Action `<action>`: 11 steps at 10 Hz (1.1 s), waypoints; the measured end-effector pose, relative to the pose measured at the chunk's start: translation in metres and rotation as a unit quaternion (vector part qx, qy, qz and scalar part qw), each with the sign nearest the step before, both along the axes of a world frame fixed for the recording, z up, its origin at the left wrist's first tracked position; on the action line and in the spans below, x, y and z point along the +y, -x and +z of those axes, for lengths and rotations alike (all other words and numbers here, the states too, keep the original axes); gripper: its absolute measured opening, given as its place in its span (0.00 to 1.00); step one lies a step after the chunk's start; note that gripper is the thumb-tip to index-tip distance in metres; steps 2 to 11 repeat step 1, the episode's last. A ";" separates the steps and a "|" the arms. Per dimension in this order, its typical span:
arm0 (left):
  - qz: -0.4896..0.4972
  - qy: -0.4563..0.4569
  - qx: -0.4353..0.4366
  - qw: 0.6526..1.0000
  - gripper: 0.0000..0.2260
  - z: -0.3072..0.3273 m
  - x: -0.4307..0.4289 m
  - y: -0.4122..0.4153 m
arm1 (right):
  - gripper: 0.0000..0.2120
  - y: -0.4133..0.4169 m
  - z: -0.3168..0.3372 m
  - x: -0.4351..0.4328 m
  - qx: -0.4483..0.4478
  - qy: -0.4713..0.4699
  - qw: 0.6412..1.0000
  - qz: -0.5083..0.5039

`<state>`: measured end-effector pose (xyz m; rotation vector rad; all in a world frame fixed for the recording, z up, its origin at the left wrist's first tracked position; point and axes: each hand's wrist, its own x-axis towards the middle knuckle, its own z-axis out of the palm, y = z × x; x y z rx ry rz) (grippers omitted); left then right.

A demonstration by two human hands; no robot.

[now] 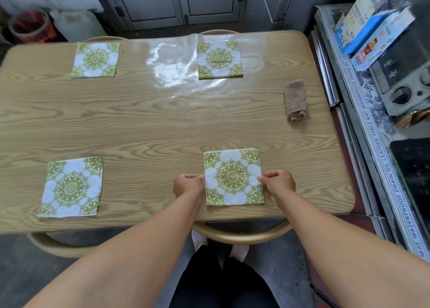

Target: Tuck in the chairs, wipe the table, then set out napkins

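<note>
The bench [162, 121] is hiding most of each chair [242, 236], only curved backs showing, and is running off the left edge. Curled fingers [270, 175] are concealing their tips at the napkin [233, 177]. Boxes [372, 32] are showing blurred.

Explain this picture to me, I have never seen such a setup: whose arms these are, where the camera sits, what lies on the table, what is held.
No machine here: these are a person's two bare arms. The single picture comes from a wide-angle camera worn on the head, looking forward and down. On the wooden table lie four green-and-white napkins: the far left napkin, far right napkin, near left napkin and near right napkin. A folded brown cloth lies near the right edge. The left hand and right hand each pinch a side edge of the near right napkin, which lies flat. A chair back shows at the near edge.
</note>
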<state>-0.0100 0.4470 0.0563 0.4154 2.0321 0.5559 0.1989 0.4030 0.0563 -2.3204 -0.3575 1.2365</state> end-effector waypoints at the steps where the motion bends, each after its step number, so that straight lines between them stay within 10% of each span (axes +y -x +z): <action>1: -0.029 0.004 0.022 0.999 0.09 0.007 0.002 0.002 | 0.09 0.000 0.012 0.000 -0.042 0.009 0.998 0.045; 11: -0.029 0.004 0.022 0.999 0.09 0.007 0.002 0.002 | 0.09 0.000 0.012 0.000 -0.042 0.009 0.998 0.045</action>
